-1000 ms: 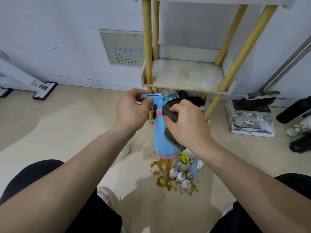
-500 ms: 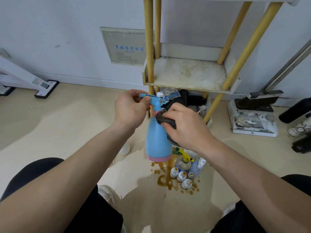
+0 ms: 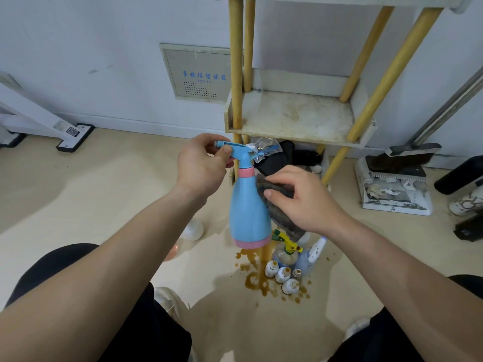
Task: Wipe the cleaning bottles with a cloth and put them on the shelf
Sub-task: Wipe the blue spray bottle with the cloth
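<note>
The left hand (image 3: 201, 165) pinched the trigger head of a blue spray bottle (image 3: 247, 212), with thumb and fingers curled round the nozzle. The spray bottle hung upright in the air between the two hands, clear of the floor. The right hand (image 3: 305, 202) clutched a dark grey cloth (image 3: 275, 189) and pressed it against the right side of the spray bottle, just under its pink collar. The thumb lay on the front of the cloth and the fingers curled over its top edge. The rest of the cloth trailed down behind the right palm, almost level with the pink base of the spray bottle.

Above and beyond the right hand stood the shelf (image 3: 295, 116), a stained white board carried on yellow poles. Under it, just behind the left hand's fingertips, lay a crumpled silver wrapper (image 3: 264, 145) and something black that I could not make out.

On the floor (image 3: 117, 184) below the right hand stood a yellow-trigger bottle (image 3: 286, 253), a pale bottle (image 3: 313, 254) touching it, and four small bottles (image 3: 282, 275) with brown-stained tops. They stood in a brown spill (image 3: 254, 280). Well to the right of the right hand sat a white tray (image 3: 394, 189) with scraps in it, and beyond the left hand a grey wall panel (image 3: 198, 71) bore blue lettering
</note>
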{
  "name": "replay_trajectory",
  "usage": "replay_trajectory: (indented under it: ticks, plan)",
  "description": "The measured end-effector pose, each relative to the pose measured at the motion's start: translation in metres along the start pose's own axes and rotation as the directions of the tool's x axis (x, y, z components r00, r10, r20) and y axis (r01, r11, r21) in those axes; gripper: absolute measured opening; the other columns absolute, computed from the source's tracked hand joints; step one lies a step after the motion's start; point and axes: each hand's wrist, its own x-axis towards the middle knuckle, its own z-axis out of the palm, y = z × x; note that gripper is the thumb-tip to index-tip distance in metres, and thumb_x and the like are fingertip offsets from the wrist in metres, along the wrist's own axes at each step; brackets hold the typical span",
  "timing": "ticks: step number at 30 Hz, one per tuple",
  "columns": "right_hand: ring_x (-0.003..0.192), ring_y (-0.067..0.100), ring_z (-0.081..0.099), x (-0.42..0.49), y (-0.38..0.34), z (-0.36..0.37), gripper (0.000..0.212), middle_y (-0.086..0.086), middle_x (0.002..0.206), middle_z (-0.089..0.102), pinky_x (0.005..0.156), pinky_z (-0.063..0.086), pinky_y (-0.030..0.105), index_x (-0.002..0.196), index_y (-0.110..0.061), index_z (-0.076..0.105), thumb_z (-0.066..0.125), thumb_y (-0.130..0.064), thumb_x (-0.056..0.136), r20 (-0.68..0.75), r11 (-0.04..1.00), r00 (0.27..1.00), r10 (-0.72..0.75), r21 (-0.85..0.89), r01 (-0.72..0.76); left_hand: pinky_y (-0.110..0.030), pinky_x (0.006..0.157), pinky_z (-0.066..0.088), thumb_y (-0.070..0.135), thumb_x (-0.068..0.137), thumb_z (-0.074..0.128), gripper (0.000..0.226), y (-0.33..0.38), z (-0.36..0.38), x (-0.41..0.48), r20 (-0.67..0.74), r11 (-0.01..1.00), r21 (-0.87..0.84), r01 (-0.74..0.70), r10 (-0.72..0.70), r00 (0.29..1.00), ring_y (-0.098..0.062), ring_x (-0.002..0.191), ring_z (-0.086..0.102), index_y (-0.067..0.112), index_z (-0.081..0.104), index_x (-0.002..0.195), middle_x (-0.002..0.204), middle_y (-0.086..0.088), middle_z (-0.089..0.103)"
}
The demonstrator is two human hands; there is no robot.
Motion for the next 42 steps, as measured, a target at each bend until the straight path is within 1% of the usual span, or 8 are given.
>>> replay_trajectory:
  ticks: [5,9,13,20,25,30,38,42]
  plan:
    - [0.099,0.008,0.058,-0.005,-0.008,0.006,0.026,-0.014,0.108,0.058,0.083,0.05,0.034,0.118,-0.028,0.073,0.066,-0.034,0.093,-0.063,0.992,0.996,-0.061,-0.114,0.054,-0.022,0.061,0.055,0.01,0.099,0.062,0.011,0.006,0.001,-0.002,0.003,0.999,-0.039,0.023,-0.023,1.0,-0.015,0.075,0.073,0.021,0.062,0.096,0.091,-0.004,0.066]
    - [0.1,0.01,0.062,-0.002,-0.011,0.019,0.023,-0.009,0.105,0.067,0.086,0.051,0.033,0.116,-0.027,0.075,0.067,-0.03,0.094,-0.282,0.99,0.949,0.138,0.054,-0.128,-0.05,0.065,0.062,0.013,0.093,0.065,0.004,0.009,0.013,-0.012,0.051,0.999,-0.038,0.03,-0.028,0.998,-0.035,0.08,0.072,0.016,0.064,0.096,0.082,-0.007,0.067]
    - [0.094,0.007,0.069,0.002,-0.009,0.023,0.016,-0.015,0.094,0.075,0.082,0.058,0.041,0.106,-0.033,0.076,0.063,-0.031,0.098,-0.258,0.932,0.92,0.296,0.29,-0.219,-0.055,0.067,0.06,0.02,0.084,0.066,0.021,0.01,0.022,-0.018,0.106,1.0,-0.003,-0.008,0.008,0.994,-0.032,0.062,0.068,0.014,0.064,0.105,0.07,-0.001,0.063]
    - [0.096,0.011,0.07,0.01,-0.001,0.019,0.022,-0.012,0.097,0.076,0.09,0.057,0.049,0.107,-0.029,0.076,0.055,-0.028,0.103,-0.154,0.821,0.898,0.411,0.491,-0.292,-0.056,0.072,0.061,0.016,0.095,0.062,0.02,0.01,0.024,-0.014,0.17,1.0,-0.027,0.015,-0.01,0.985,-0.034,0.079,0.073,0.029,0.071,0.108,0.077,-0.007,0.068]
    - [0.1,0.009,0.059,0.006,-0.006,0.028,0.027,-0.008,0.108,0.059,0.087,0.048,0.025,0.12,-0.021,0.073,0.069,-0.023,0.093,-0.332,0.999,0.942,0.054,0.01,-0.054,-0.043,0.066,0.064,0.011,0.098,0.06,0.017,0.013,0.025,-0.012,0.177,0.981,-0.134,0.14,-0.116,0.977,-0.027,0.072,0.066,0.02,0.069,0.109,0.089,-0.014,0.066]
    - [0.089,0.024,0.059,0.006,-0.006,0.029,0.024,0.003,0.103,0.058,0.065,0.054,0.038,0.116,-0.014,0.073,0.067,-0.022,0.094,-0.298,0.935,0.929,-0.219,-0.335,0.113,-0.05,0.071,0.064,0.011,0.096,0.061,0.018,0.013,0.023,-0.01,0.15,0.979,-0.143,0.143,-0.122,0.981,-0.028,0.076,0.068,0.02,0.071,0.108,0.091,-0.016,0.069]
    - [0.085,0.024,0.052,0.0,-0.011,0.036,0.016,0.0,0.098,0.049,0.052,0.035,0.031,0.103,-0.019,0.073,0.072,-0.017,0.088,-0.038,0.787,0.982,-0.183,-0.604,0.123,-0.057,0.076,0.061,0.011,0.093,0.062,0.022,0.012,0.02,-0.008,0.089,0.992,-0.1,0.081,-0.072,0.993,-0.037,0.083,0.07,0.025,0.073,0.106,0.089,-0.019,0.07]
    - [0.088,0.022,0.055,-0.003,-0.007,0.025,0.015,-0.002,0.101,0.051,0.058,0.045,0.033,0.106,-0.019,0.073,0.065,-0.021,0.094,-0.057,0.82,0.991,-0.122,-0.568,0.068,-0.047,0.073,0.064,0.01,0.093,0.062,0.027,0.013,0.013,-0.001,0.056,0.995,-0.09,0.039,-0.034,0.998,-0.036,0.087,0.071,0.024,0.071,0.113,0.091,-0.02,0.067]
